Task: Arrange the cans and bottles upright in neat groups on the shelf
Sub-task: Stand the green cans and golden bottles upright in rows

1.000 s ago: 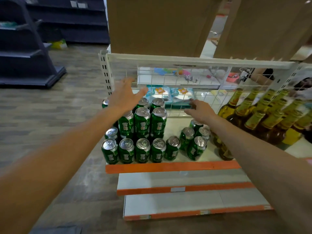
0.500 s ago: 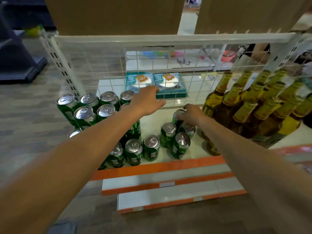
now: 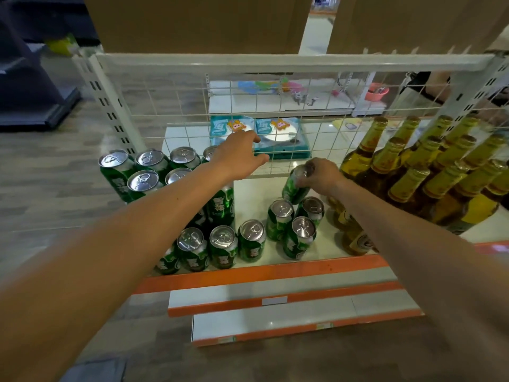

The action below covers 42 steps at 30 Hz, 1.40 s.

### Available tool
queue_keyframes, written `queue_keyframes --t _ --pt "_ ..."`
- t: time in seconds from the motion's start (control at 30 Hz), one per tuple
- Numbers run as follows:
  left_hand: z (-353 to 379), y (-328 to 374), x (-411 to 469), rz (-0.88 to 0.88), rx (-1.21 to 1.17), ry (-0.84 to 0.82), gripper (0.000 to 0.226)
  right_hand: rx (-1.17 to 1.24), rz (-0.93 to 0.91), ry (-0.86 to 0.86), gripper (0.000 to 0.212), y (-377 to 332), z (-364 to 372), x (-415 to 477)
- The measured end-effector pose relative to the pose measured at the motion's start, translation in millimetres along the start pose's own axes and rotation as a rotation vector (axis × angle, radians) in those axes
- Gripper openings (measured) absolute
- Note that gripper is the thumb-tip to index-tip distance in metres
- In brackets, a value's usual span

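Several green cans stand on the white shelf (image 3: 248, 197) with its orange front edge. A stacked block of cans (image 3: 143, 172) fills the left side, with a front row (image 3: 223, 246) below it. My right hand (image 3: 321, 176) grips one green can (image 3: 293, 188) by its top and holds it tilted above a small cluster of three cans (image 3: 298, 224). My left hand (image 3: 238, 155) hovers with fingers relaxed over the top of the stacked block, holding nothing. Amber bottles with gold caps (image 3: 424, 172) stand grouped on the right.
A white wire mesh back panel (image 3: 275, 106) rises behind the shelf under a white rail (image 3: 275, 63). Cardboard boxes (image 3: 198, 23) sit above it. Two lower shelves (image 3: 289, 301) with orange edges jut out below. Teal packets (image 3: 278, 136) lie beyond the mesh.
My right hand has closed on a can at the back of the small cluster and lifted it tilted. My left hand has moved right, above the stacked cans. The camera has moved closer.
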<state>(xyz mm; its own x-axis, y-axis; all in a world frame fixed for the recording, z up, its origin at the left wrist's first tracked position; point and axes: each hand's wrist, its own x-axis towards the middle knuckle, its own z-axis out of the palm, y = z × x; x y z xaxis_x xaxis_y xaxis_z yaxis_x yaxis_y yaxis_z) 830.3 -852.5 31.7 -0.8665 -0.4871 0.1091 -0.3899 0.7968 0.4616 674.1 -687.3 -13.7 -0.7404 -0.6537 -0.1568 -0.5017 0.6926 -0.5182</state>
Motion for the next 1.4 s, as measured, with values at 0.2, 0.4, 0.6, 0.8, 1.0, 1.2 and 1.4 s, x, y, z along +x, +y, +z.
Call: queue_keyframes --t 0.2,0.4,0.6,0.8,1.0,1.2,1.4 --pt "-43 3 -23 0.036 -0.046 -0.016 0.060 0.148 -0.126 0.090 0.051 -75 -62 -33" --pt "-105 -11 -58 0.019 -0.159 0.003 0.075 0.207 -0.297 -0.023 0.046 -174 -103 -77" --pt "-143 -56 -108 -0.053 -0.268 0.067 0.068 0.250 -0.385 -0.184 0.043 -253 -85 -102" --pt "-150 -109 -169 -0.150 -0.388 0.166 0.062 0.234 -0.450 -0.353 0.038 -309 -32 -118" --pt "-138 -144 -203 -0.289 -0.343 0.342 0.050 0.053 -0.492 -0.276 0.055 -355 28 -123" --pt "-121 -173 -203 -0.447 -0.337 0.429 0.065 -0.054 -0.526 -0.263 0.063 -389 60 -119" --pt "-102 -195 -199 -0.441 -0.325 0.347 0.064 -0.146 -0.581 -0.314 0.057 -381 90 -107"
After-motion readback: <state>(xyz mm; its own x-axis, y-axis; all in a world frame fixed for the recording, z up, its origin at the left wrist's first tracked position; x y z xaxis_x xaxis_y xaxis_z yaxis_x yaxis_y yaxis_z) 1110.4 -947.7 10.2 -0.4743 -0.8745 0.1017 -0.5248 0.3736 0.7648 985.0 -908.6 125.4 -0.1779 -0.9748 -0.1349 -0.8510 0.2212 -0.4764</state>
